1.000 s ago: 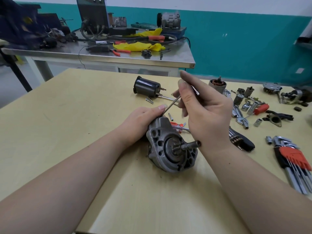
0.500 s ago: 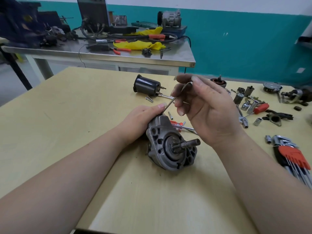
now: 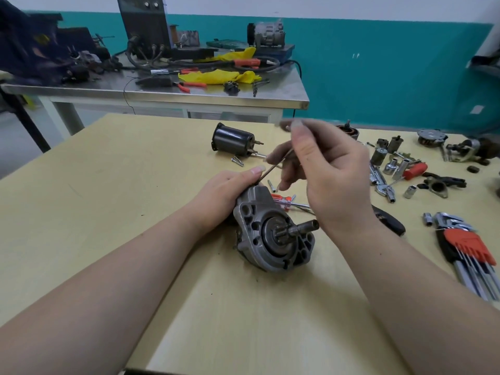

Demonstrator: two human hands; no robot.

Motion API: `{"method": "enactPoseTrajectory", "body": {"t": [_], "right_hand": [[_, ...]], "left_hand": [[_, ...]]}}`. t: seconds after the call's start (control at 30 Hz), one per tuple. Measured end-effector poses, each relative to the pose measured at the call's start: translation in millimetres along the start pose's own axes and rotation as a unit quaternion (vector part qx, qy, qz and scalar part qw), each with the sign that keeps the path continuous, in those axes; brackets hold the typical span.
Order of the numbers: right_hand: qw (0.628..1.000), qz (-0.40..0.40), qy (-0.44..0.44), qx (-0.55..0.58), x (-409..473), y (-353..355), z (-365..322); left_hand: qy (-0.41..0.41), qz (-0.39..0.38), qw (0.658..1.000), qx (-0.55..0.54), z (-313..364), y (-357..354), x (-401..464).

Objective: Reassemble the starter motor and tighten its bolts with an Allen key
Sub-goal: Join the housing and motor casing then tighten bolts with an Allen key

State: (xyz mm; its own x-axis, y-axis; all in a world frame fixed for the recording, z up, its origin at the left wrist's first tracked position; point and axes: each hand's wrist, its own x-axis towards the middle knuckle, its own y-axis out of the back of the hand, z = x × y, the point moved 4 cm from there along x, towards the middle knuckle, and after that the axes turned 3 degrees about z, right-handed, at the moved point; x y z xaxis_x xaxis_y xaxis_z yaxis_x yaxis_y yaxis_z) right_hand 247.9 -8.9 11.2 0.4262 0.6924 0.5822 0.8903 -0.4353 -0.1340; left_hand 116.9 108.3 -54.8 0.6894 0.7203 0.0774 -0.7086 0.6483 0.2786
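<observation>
Lying on its side near the middle of the pale wooden table: the grey metal starter motor, round face and short stub shaft turned toward the camera. Gripped from behind by the left hand, fingers curled over the top of the casing, thumb up along the upper edge. Slanting up and to the right from that top edge, a thin Allen key, lower tip down at the casing just beside the left thumb. Pinched at its upper part by the right hand, thumb and curled fingers closed on the shaft; index fingertip blurred, so exact finger placement there hard to tell.

Behind the hands, resting on its side, a black cylinder with small studs poking from one end, a couple of loose bolts just beside it. Just behind the motor, partly hidden by the right hand, a red-handled screwdriver flat on the table. Scattered to the right: sockets and small metal parts. Near the right edge, a set of Allen keys in a red holder, long ends fanned toward the camera. Farther back, a steel bench loaded with tools, cables and yellow cloth, against a teal wall.
</observation>
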Motion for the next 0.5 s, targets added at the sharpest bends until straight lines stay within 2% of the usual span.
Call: {"method": "enactPoseTrajectory", "body": {"t": [0.07, 0.17, 0.37, 0.5], "right_hand": [[0.998, 0.034, 0.030, -0.044, -1.7, 1.0, 0.3], [0.996, 0.076, 0.017, -0.052, -1.3, 4.2, 2.2], [0.993, -0.024, -0.077, 0.081, 4.7, 2.3, 2.9], [0.992, 0.026, -0.073, 0.097, 3.8, 1.2, 5.9]], "left_hand": [[0.003, -0.001, 1.000, -0.005, -0.2, -0.3, -0.5], [0.000, -0.001, 1.000, -0.010, 0.9, -0.2, -1.6], [-0.004, -0.001, 1.000, -0.010, 0.6, 0.0, -1.6], [-0.002, 0.004, 1.000, -0.014, -2.1, 1.0, -0.2]]}}
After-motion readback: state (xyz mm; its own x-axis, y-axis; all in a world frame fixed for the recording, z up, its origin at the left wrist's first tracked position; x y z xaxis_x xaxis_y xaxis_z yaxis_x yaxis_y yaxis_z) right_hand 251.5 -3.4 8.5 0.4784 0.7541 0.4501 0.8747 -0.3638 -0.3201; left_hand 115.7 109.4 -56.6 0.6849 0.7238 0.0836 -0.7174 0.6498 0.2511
